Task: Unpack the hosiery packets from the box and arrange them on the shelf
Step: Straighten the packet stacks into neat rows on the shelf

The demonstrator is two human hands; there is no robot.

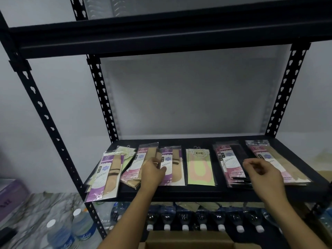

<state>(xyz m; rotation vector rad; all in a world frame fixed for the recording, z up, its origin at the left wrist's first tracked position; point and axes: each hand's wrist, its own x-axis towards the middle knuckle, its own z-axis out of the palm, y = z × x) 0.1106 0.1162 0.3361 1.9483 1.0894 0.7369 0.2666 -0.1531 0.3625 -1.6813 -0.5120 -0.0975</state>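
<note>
— Cardboard box (188, 239) at the bottom edge of the frame, flaps apart. What's inside is cut off, so I can't say how many packets are left.

— And the hands?

— Both are up on the shelf (179, 194). The left hand (152, 170) has its fingers curled onto the top packet of the pink pile (133, 169), thumb at its right edge, and looks to be pinching it. The right hand (262, 170) is loosely curled with nothing in it, over the pink-and-black pile (231, 164). It's blurred, so I can't tell whether it touches.

— Where do the rest lie?

— In a row across the middle of the frame: a purple packet (175, 168) just right of the left hand, then a green-and-orange packet (199, 167), and a beige-filled pile (280, 159) at far right.

— What worries you?

— The front-left packet (106, 175). It's tilted and hangs over the shelf's front lip. A tug on the pink pile beside it could, I'd judge, tip it off toward the water bottles (185, 220) below.

— Because of the wrapping?

— Yes. They're long flat sleeves of glossy clear film over printed card, with sheer beige hosiery inside. Film on film looks likely to slide, so the fanned piles may splay if pushed from one side. The shelf board is dark and matte, and the uprights are black steel punched with keyhole slots.
</note>
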